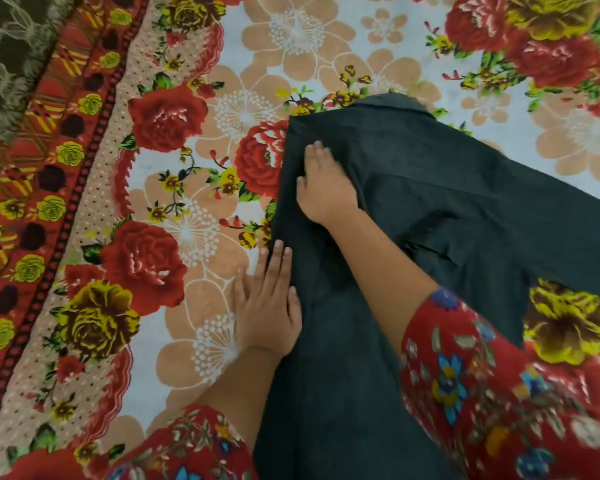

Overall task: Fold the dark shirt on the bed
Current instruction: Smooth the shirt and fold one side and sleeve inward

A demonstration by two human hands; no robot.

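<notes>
The dark shirt [430, 209] lies spread on the bed, collar end far from me, body running down toward the frame's bottom. One sleeve stretches out to the right. The left side looks folded inward along a straight edge. My right hand [323, 188] lies flat on the upper part of the shirt near that edge, fingers extended. My left hand [267, 306] rests flat, fingers straight, at the shirt's left edge, partly on the bed sheet. Both forearms wear red flowered sleeves.
The floral bed sheet [194, 168] with red and yellow roses covers the bed all around the shirt. A red patterned border [49, 188] runs down the left side. A dark green patterned cloth [11, 53] lies at the top left corner.
</notes>
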